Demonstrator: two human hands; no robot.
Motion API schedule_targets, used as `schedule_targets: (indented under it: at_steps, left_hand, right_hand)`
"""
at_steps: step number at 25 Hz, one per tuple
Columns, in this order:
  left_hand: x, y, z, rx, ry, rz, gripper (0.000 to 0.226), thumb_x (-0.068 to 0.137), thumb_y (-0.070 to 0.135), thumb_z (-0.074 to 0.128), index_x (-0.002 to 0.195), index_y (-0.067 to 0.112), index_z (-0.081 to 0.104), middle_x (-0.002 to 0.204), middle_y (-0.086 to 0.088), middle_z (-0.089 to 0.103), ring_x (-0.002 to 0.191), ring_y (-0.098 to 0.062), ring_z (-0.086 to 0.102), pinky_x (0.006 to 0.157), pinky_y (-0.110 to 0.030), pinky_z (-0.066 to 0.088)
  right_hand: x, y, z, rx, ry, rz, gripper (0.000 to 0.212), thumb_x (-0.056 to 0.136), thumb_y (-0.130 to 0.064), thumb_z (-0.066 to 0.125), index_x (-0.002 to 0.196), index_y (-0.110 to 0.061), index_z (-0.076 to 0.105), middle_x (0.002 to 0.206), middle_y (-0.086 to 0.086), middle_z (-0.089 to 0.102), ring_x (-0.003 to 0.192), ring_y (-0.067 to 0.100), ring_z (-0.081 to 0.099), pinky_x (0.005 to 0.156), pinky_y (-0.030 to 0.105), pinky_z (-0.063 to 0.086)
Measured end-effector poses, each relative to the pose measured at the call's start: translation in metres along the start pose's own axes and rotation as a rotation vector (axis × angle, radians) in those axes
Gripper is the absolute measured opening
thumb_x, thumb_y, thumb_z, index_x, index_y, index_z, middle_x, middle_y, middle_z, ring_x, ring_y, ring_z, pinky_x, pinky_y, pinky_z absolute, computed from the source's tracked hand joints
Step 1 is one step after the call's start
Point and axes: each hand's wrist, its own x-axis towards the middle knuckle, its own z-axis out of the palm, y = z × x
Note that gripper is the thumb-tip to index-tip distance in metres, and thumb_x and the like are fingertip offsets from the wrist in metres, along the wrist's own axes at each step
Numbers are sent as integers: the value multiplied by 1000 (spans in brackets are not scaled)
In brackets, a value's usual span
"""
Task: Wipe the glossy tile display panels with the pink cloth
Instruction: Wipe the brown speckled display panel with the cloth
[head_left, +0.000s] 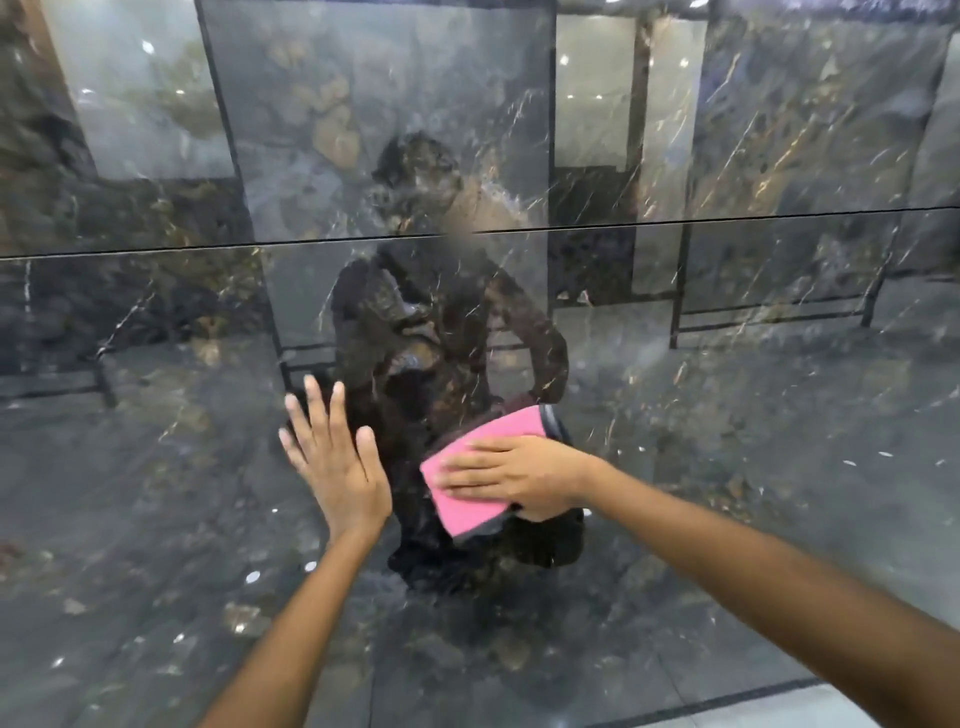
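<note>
Right hand flat on the pink cloth, fingers straight and close together, pointing left, pressing the cloth against the lower panel. Cloth folded into a rough rectangle, pink face out, grey edging showing at its upper right corner and along the bottom edge. Cloth sitting near the middle of the view, on the dark marbled surface well below the seam.

Left hand just beside the cloth, to its left, not touching it. Palm flat against the same lower panel, fingers straight and spread, pointing up, thumb out toward the cloth. Nothing held there.

Both bare forearms reaching in from the bottom edge, the right one from the far right, the left one from bottom centre.

Thin dark seam running across, slightly tilted, splitting upper panel from lower. Both glossy, dark grey with pale and golden veins. Reflection of the person in the gloss, directly above the hands, crossing the seam. Reflected frames and bright spots of ceiling lights scattered around. Pale strip at bottom right, below the lower panel's edge.
</note>
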Motion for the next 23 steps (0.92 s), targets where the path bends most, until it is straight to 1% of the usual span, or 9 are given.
schedule_targets:
  at_steps: [2, 4, 7, 9, 13, 14, 18, 20, 23]
  left_hand:
    - [-23, -34, 0, 219, -70, 130, 56, 105, 44, 19, 157, 27, 7, 164, 8, -9, 151, -18, -10, 119, -48, -4]
    - [-29, -57, 9, 274, -65, 219, 56, 105, 47, 14, 157, 30, 1, 164, 7, -10, 151, -20, -11, 120, -44, -7]
    - [-29, -57, 17, 274, 12, 241, 56, 104, 44, 17, 157, 30, 2, 164, 6, -8, 151, -20, -8, 121, -42, -7]
    - [-31, -58, 17, 255, 20, 257, 56, 104, 43, 18, 157, 29, 2, 164, 6, -8, 151, -20, -8, 121, -43, -6]
    - [-30, -62, 15, 264, -5, 259, 57, 105, 42, 19, 157, 29, 0, 164, 7, -10, 151, -20, -10, 121, -43, -6]
    - [-32, -62, 15, 264, -5, 262, 56, 105, 42, 19, 157, 29, 0, 164, 7, -11, 151, -19, -11, 122, -43, -7]
    - [-29, -60, 14, 256, -15, 252, 56, 105, 41, 17, 156, 29, -2, 163, 9, -13, 150, -18, -13, 121, -41, -8]
    - [-31, -60, 12, 243, -20, 251, 56, 105, 41, 18, 156, 30, -1, 163, 10, -14, 150, -17, -13, 121, -40, -8]
    - [-28, -60, 6, 196, -43, 265, 61, 103, 40, 29, 156, 31, 1, 163, 12, -13, 150, -15, -12, 121, -39, -8]
  right_hand:
    - [-39, 32, -6, 11, 213, 172, 56, 79, -11, 56, 135, -5, 51, 141, 12, 51, 134, 23, 38, 120, 37, 19]
    - [-83, 66, -14, 86, 644, 811, 46, 89, -23, 53, 127, 3, 53, 129, 22, 57, 124, 31, 47, 108, 51, 39]
    - [-102, 41, 11, 83, 923, 1495, 76, 78, -18, 60, 146, -4, 31, 152, 21, 32, 142, 36, 25, 117, 54, 21]
    - [-74, -24, 48, 160, 687, 1333, 94, 71, -15, 64, 153, -14, 20, 160, 5, 19, 148, 29, 12, 121, 46, 9]
    - [-50, -77, 66, -102, 60, 313, 112, 49, -16, 75, 149, -22, 26, 157, -7, 27, 149, 16, 3, 121, 37, -2]
    - [-51, -56, 54, -144, 111, 368, 109, 51, -14, 77, 148, -21, 28, 155, -4, 31, 149, 20, 10, 119, 39, 1]
    - [-17, 5, 5, 46, 727, 1234, 75, 76, -6, 67, 144, 0, 39, 152, 23, 33, 144, 33, 16, 118, 48, 11]
    - [20, -28, 27, 60, 695, 1080, 73, 71, -8, 63, 140, 3, 42, 147, 23, 38, 143, 29, 20, 120, 43, 8]
    - [27, -119, 87, 10, 70, 363, 87, 65, -20, 57, 148, -14, 31, 153, 3, 34, 143, 20, 23, 121, 37, -5]
